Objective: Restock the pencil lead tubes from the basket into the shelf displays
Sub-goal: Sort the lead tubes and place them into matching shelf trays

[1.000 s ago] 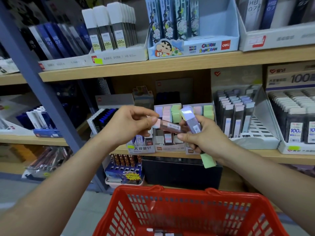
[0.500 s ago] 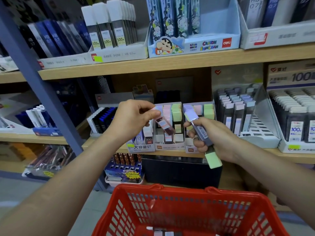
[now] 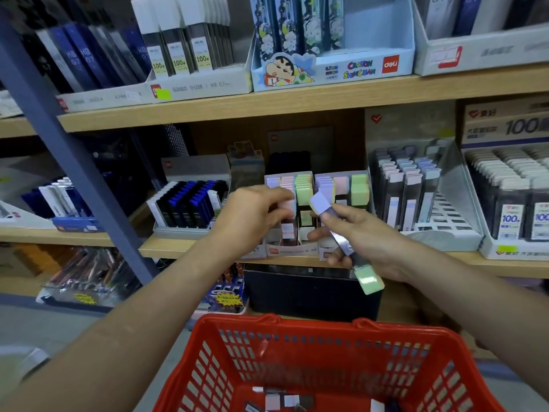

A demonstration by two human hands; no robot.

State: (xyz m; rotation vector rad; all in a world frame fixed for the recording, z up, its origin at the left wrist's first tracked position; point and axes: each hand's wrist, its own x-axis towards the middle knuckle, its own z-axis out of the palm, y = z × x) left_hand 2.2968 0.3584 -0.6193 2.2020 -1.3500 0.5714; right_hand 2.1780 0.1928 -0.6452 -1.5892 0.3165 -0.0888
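My left hand (image 3: 252, 215) holds a pink-capped lead tube (image 3: 286, 217) upright, set into the pink column of the left pastel display box (image 3: 289, 249) on the middle shelf. My right hand (image 3: 365, 239) grips two tubes: a purple-capped tube (image 3: 322, 203) pointing up-left and a green-capped tube (image 3: 370, 281) sticking out below the palm. A second pastel display box (image 3: 344, 185) stands just right of the first. The red basket (image 3: 297, 328) sits low in front of me, with a few tubes (image 3: 282, 401) on its bottom.
Blue-and-black lead tubes (image 3: 190, 203) fill a tray to the left, grey tubes (image 3: 407, 188) a tilted rack to the right. The wooden upper shelf (image 3: 297, 99) carries more display boxes. A blue steel upright (image 3: 59, 138) slants across the left side.
My left hand carried the pink-capped tube from in front of my right hand to the display box and turned it upright into the pink column. My right hand stayed, tilting its tubes slightly.
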